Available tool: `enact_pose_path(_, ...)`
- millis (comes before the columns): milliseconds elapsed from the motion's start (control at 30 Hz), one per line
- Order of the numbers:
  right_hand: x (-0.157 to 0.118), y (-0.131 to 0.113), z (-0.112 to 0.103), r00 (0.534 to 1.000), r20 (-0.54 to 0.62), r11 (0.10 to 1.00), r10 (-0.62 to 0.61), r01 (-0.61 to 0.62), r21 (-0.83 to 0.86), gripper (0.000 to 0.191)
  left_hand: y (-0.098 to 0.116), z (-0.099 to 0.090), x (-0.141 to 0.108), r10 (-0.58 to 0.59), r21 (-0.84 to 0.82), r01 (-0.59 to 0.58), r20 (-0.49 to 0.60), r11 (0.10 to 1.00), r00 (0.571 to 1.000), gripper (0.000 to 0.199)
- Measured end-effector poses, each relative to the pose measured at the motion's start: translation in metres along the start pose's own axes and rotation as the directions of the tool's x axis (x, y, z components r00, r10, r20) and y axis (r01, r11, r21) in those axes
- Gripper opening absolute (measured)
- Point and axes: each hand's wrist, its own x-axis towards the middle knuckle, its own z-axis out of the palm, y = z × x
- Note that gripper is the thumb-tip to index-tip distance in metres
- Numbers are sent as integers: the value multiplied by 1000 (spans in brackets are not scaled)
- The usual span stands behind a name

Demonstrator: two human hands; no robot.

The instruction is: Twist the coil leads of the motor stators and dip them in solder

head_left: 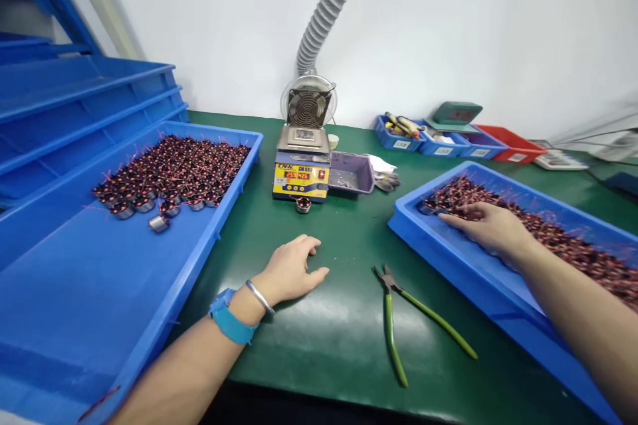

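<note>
My left hand (294, 269) rests on the green table (319, 352) with its fingers apart and nothing in it. Over the right blue tray (463, 265), my right hand (491, 229) reaches among the small wound coils (558, 236), its fingers curled at the near left end of the pile; what they hold, if anything, is hidden. A single coil (303, 204) stands in front of the yellow soldering unit (300, 180). Pliers with green handles (391, 325) lie spread open between my hands. More coils (174, 169) fill the far part of the left blue tray (174, 299).
Blue trays (90, 99) are stacked at the back left. A purple bin (351, 172) and gloves (387, 181) lie beside the unit. Small blue bins (400, 143) and a red bin (513, 146) line the wall. A grey hose (331, 6) rises behind the unit.
</note>
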Motion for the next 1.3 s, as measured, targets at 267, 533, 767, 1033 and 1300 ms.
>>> enact_pose_path(267,17,5,18,999,-3,993,50,-50,-108,32,-2,0,0,24,-66,-25,-23,998,999,33)
enact_pose_path(533,-64,-67,34,877,-41,864,-478,478,160,37,0,1,2,-53,-154,15,-240,988,969,32)
enact_pose_path(767,-109,-163,140,810,2,782,-586,565,263,61,-12,-14,14,-260,-329,98,-496,939,828,31)
enact_pose_path(1033,-114,-179,139,803,47,783,-593,563,266,24,-17,-16,19,-398,-408,217,-436,887,807,47)
enact_pose_path(1300,-161,-107,114,717,89,674,-692,596,436,29,0,-20,0,-244,-340,240,30,909,969,44)
